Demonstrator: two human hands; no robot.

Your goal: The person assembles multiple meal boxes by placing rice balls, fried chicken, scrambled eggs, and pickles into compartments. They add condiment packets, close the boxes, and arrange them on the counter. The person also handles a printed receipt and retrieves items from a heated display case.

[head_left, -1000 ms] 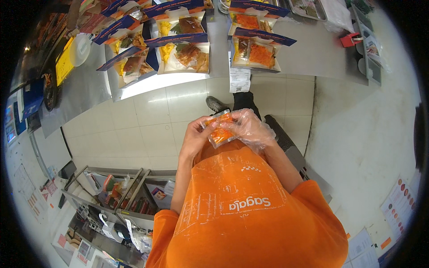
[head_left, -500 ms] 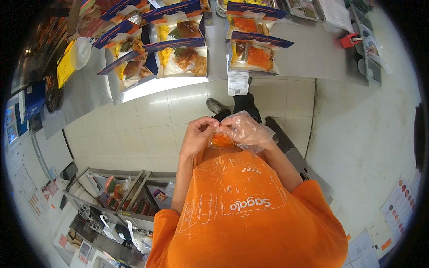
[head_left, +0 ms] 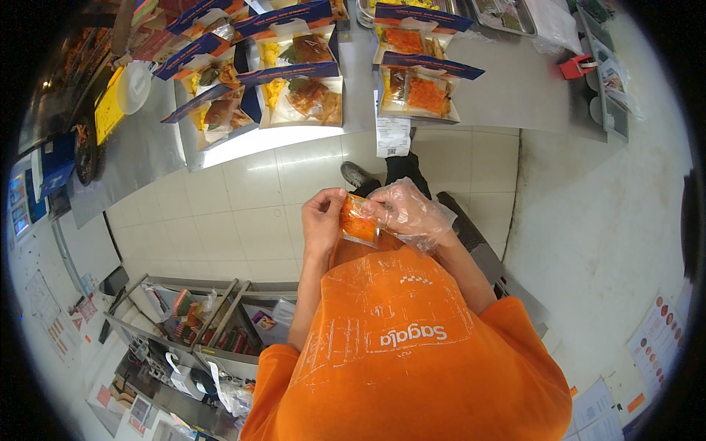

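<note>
A small clear packet with orange contents (head_left: 359, 222) is held up in front of my orange shirt. My left hand (head_left: 322, 217), bare, pinches its upper left corner between thumb and fingers. On the other side my right hand (head_left: 407, 213), in a loose clear plastic glove, has its fingers closed on the packet's right edge. Past my hands, on the steel counter, an open meal box (head_left: 301, 99) holds yellow and brown food with a white part. Right of it stands another open box (head_left: 419, 94) with an orange packet and a brown packet in it.
The steel counter (head_left: 515, 95) runs across the far side, with more open boxes at its left. A printed receipt (head_left: 393, 137) hangs over its edge. A red clip-like object (head_left: 576, 67) is at the far right. An open drawer unit (head_left: 213, 316) stands at lower left.
The packet has turned upward and more of its orange face shows. My left hand has shifted slightly along its edge, and my hands are a little farther apart.
</note>
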